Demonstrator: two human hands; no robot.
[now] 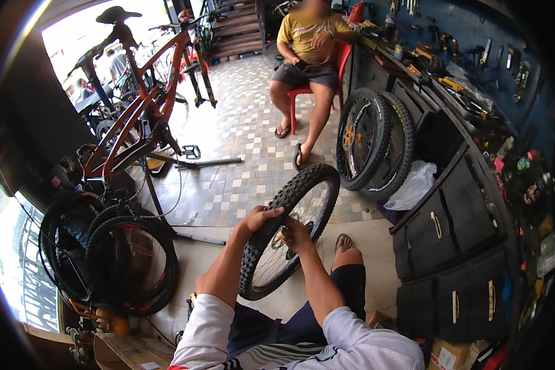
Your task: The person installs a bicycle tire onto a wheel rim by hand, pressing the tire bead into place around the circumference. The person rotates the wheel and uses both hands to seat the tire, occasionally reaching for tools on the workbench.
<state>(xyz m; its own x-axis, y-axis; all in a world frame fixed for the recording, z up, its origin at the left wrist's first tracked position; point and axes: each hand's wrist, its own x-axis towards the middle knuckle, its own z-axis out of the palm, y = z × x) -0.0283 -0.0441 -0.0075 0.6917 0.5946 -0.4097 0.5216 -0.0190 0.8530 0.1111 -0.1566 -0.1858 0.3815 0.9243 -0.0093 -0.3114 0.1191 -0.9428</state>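
A bicycle wheel with a knobby black tyre (322, 179) stands tilted in front of me, above the tiled floor. My left hand (262, 220) is wrapped round the tyre on its upper left side, thumb lying across the tread. Inside the wheel's circle, by the spokes, my right hand (296, 235) has its fingers closed; what they pinch is hidden. A dark brake disc (279, 242) and thin spokes show just beyond that hand. Below the wheel are my dark shorts and one bare knee.
An orange bicycle frame (166, 92) hangs on a stand at left, its leg (197, 238) reaching across the floor. Loose tyres (172, 271) lie below it. Two wheels (385, 132) lean against the dark workbench at right. A person (314, 43) sits on a red chair ahead.
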